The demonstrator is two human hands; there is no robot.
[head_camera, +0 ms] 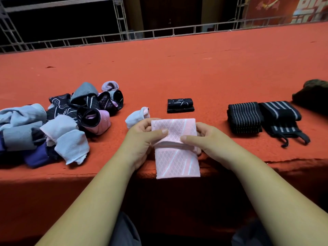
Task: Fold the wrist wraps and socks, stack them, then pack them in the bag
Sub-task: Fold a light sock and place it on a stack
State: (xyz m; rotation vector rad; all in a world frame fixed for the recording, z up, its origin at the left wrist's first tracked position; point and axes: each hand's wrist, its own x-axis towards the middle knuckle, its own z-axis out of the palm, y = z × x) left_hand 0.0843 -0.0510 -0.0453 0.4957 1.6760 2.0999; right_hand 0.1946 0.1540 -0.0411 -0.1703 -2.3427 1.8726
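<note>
One done: black bundle [180,105] folded.
Wraps [245,118]: folded, unstacked.
Hands: left hand [140,139], right hand [207,141] pinching pink sock [177,162].
Remaining: sock pile [58,121], stacking, packing.

Single view only; no second camera, so no shared field. Head-worn wide-angle camera set above near edge of red table [177,68], aimed forward and down across it. Near edge seen close, crossing lower middle of frame. Far edge bowed by lens. Left hand [142,139] and right hand [207,139] framed at centre over near edge, pink sock [177,162] gripped between them. Forearms seen from bottom corners. Metal railing [120,18] seen beyond far edge, along top of frame. Table's left and right ends cut off by frame.
</note>
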